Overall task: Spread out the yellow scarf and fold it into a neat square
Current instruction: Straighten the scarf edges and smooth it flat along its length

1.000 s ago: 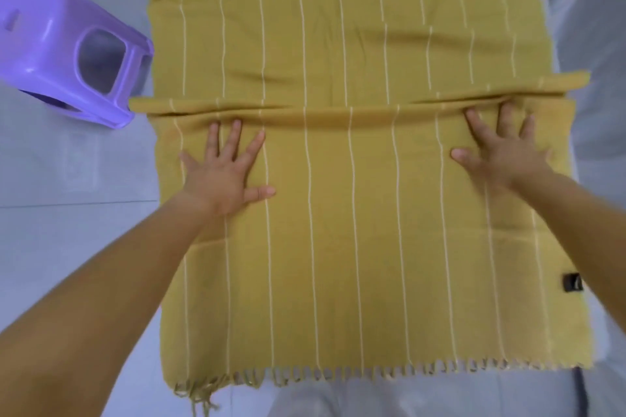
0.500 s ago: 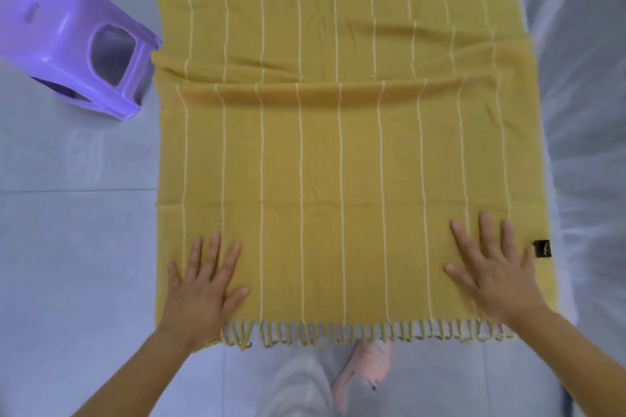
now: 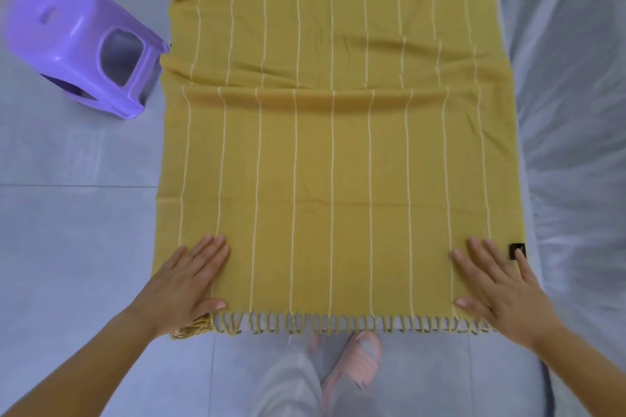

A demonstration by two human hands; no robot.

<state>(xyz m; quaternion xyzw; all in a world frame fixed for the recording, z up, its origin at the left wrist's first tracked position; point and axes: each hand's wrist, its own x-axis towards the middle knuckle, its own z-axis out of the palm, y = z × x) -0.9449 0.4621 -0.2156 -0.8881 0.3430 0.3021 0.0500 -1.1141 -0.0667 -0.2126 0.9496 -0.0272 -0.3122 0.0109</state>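
**Both your hands press flat and open on the near corners of the yellow scarf**

Your left hand (image 3: 189, 284) lies palm down with fingers straight and close together, gripping nothing, on the near left corner of the yellow scarf (image 3: 335, 179); your right hand (image 3: 494, 291) lies the same way, flat with fingers extended and a little spread, on the near right corner; neither hand pinches or holds the cloth, both simply rest on top of it.

The scarf is spread on a pale tiled floor (image 3: 74, 247), running lengthwise away from you and out of the top of the view; thin pale stripes run along its length; a shallow crosswise ridge (image 3: 305, 91) wrinkles it about a third of the way down the view, and more folds bunch near the top edge; the near edge ends in a fringe (image 3: 338, 323), tangled at the left corner beside your left thumb; a small black label (image 3: 517, 251) sits at the right edge, touching your right fingertips.

A purple plastic stool (image 3: 81, 41) lies tipped on the floor, just beside the scarf's left edge; a pink slipper (image 3: 359, 362) on your foot shows below the fringe; clear plastic sheeting (image 3: 572, 112) lies along the right.
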